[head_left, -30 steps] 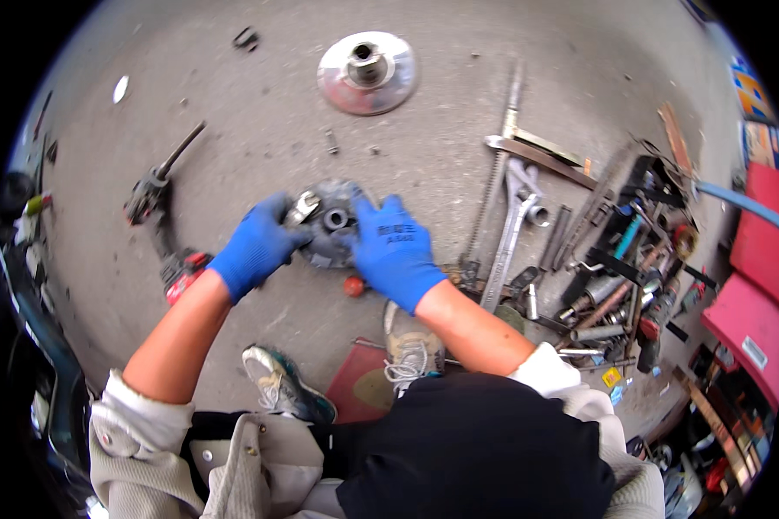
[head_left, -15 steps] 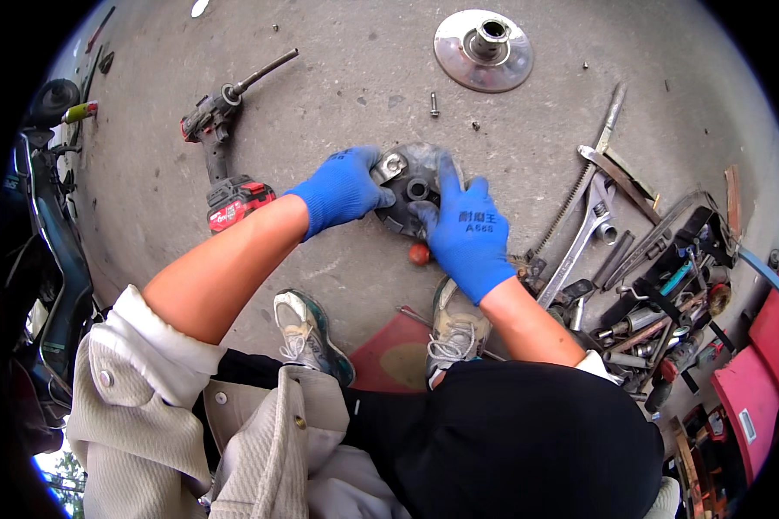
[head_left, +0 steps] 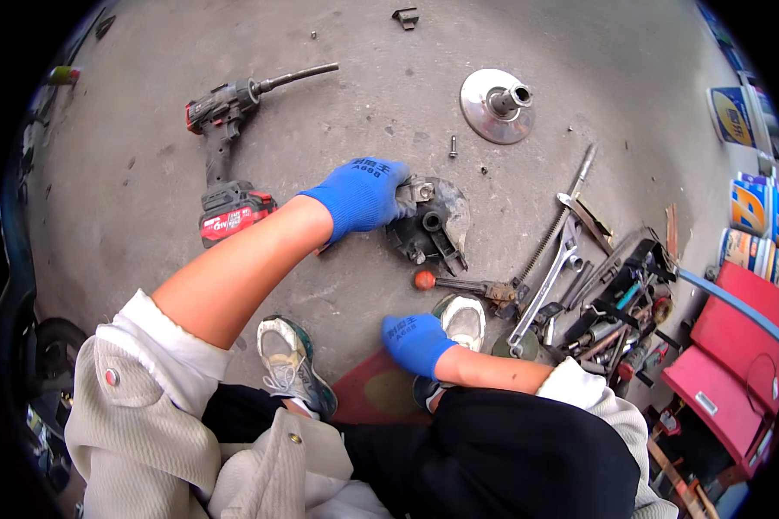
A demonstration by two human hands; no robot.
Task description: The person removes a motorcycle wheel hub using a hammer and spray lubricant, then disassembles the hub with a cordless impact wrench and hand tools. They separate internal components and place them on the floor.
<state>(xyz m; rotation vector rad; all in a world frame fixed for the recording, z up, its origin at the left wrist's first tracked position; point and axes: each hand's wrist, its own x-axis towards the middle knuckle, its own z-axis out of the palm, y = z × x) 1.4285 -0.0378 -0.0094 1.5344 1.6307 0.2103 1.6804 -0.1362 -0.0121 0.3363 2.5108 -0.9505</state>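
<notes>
My left hand (head_left: 363,195), in a blue glove, grips the left edge of a dark, round metal part (head_left: 424,233) with a central sleeve and a plate near my thumb. My right hand (head_left: 413,342), gloved alike, is lower, by my right shoe (head_left: 464,317), its fingers curled out of sight. Between them lies a ratcheting lever tool (head_left: 485,290) with an orange ball (head_left: 424,279). A cordless impact wrench (head_left: 221,147) with a long socket rests at upper left. A shiny disc with a hub (head_left: 489,121) and a bolt (head_left: 453,147) lie beyond the dark part.
A threaded rod tool (head_left: 545,246), a large wrench (head_left: 541,307) and piled tools (head_left: 623,320) lie at right, beside pink panels (head_left: 718,398) and colourful containers (head_left: 749,216). A vehicle's wheel (head_left: 59,350) is at far left, a red mat (head_left: 363,381) between my shoes.
My right hand has let go of the dark part and moved down toward my right shoe. My left hand still holds the part, which now shows an arm at its lower right.
</notes>
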